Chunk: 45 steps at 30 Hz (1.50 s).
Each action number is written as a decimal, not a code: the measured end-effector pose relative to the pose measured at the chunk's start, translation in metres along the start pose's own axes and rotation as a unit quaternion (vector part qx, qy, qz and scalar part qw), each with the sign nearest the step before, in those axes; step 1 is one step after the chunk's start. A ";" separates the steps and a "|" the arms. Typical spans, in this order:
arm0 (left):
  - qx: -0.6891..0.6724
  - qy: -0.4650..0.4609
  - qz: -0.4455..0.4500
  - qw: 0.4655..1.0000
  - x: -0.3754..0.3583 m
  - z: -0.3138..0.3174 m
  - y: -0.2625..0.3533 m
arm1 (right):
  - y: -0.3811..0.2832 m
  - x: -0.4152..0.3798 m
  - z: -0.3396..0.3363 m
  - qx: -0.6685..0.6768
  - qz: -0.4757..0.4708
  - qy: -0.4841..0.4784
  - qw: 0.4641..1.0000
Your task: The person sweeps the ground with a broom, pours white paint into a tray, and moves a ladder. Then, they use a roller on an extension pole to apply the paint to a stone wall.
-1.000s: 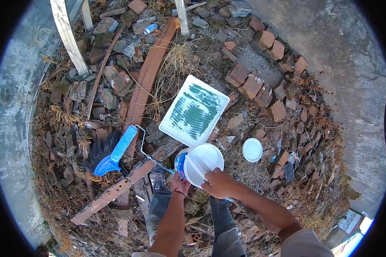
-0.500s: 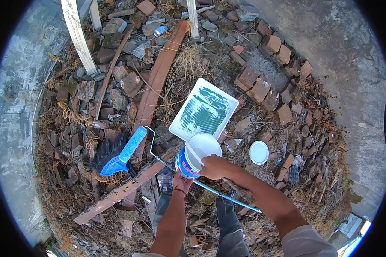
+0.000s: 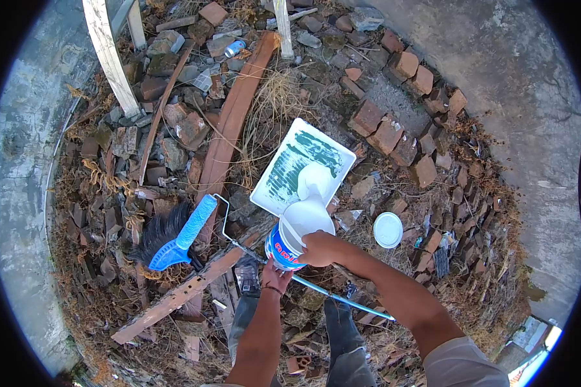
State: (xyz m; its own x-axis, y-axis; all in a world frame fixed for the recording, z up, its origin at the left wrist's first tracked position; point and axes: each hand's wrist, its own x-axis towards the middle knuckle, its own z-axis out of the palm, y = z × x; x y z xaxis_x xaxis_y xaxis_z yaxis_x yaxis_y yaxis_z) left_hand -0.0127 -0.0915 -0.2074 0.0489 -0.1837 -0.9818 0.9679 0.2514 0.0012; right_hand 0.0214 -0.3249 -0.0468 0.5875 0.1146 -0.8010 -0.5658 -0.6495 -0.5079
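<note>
White paint runs from the tilted blue-and-white bucket (image 3: 280, 244) into the white tray (image 3: 268, 198), where it forms a white pool (image 3: 315, 179) over green paint streaks. My left hand (image 3: 277, 276) is closed on the bucket's lower side. At the right of its rim, my right hand (image 3: 320, 249) grips it, and a pale flat stick (image 3: 293, 230) lies inside the opening. A light blue roller (image 3: 197, 220) with a wire frame and a long pole (image 3: 342, 298) rests left of the bucket and beneath it, beside a blue brush (image 3: 168, 255) with dark bristles.
A round white lid (image 3: 388, 230) lies to the right. Wooden planks (image 3: 229, 132), broken bricks (image 3: 387, 134) and dry grass cover the uneven ground. White posts (image 3: 112, 61) stand at the upper left, and a small can (image 3: 235, 48) lies near the top. Concrete walls (image 3: 510, 84) curve along both sides.
White paint now flows out of the bucket and spreads over the lower right part of the tray's green streaks. Both hands keep their hold on the bucket, and the view has shifted slightly.
</note>
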 end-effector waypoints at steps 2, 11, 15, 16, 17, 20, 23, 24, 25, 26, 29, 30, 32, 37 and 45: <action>-0.002 0.000 -0.003 1.000 0.002 -0.001 -0.001 | 0.000 0.004 0.000 -0.005 0.002 -0.016 1.000; -0.028 -0.004 0.002 1.000 -0.001 -0.001 0.003 | -0.007 0.020 -0.001 -0.019 -0.006 -0.023 1.000; -0.035 -0.014 0.004 0.999 0.001 -0.003 0.006 | -0.012 0.023 -0.004 -0.014 -0.012 -0.018 1.000; -0.036 -0.016 0.007 0.999 0.001 -0.003 0.006 | -0.014 0.023 -0.006 -0.019 -0.011 -0.022 1.000; -0.036 -0.016 0.007 0.999 0.001 -0.004 0.007 | -0.016 0.024 -0.008 -0.023 -0.010 -0.025 0.999; -0.029 -0.005 0.001 1.000 0.001 -0.002 0.009 | -0.018 0.026 -0.008 -0.020 -0.009 -0.021 1.000; -0.028 -0.006 0.001 1.000 0.000 -0.001 0.010 | -0.020 0.026 -0.012 -0.025 -0.019 -0.024 0.999; -0.031 -0.004 -0.001 0.999 0.000 0.000 0.011 | -0.020 0.027 -0.013 -0.025 -0.019 -0.023 0.999; -0.034 -0.002 -0.002 0.999 -0.001 0.001 0.011 | -0.020 0.027 -0.012 -0.024 -0.018 -0.020 0.999; -0.034 -0.002 -0.002 0.999 -0.001 0.002 0.012 | -0.020 0.028 -0.012 -0.022 -0.016 -0.018 0.999; -0.035 -0.012 0.000 0.999 0.001 0.001 0.010 | -0.024 0.027 -0.015 -0.020 0.001 -0.031 0.999; -0.041 -0.022 0.004 0.999 -0.001 0.003 0.010 | -0.024 0.026 -0.015 -0.020 0.001 -0.031 0.999; -0.048 -0.031 0.008 0.998 -0.004 0.006 0.010 | -0.026 0.025 -0.014 -0.031 0.002 -0.019 0.999; -0.072 -0.033 0.005 0.997 -0.009 0.012 0.012 | -0.029 0.018 -0.009 -0.036 0.014 -0.014 0.999; -0.052 -0.070 -0.012 0.996 0.016 -0.003 0.009 | -0.035 -0.007 0.000 -0.039 0.009 -0.005 0.999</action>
State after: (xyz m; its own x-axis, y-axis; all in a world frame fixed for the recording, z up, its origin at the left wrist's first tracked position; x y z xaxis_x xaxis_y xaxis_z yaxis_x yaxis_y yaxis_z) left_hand -0.0039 -0.0893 -0.2234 0.0664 -0.3189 -0.9454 0.9387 0.3412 -0.0492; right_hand 0.0373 -0.3030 -0.0228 0.5710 0.1099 -0.8136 -0.5291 -0.7085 -0.4670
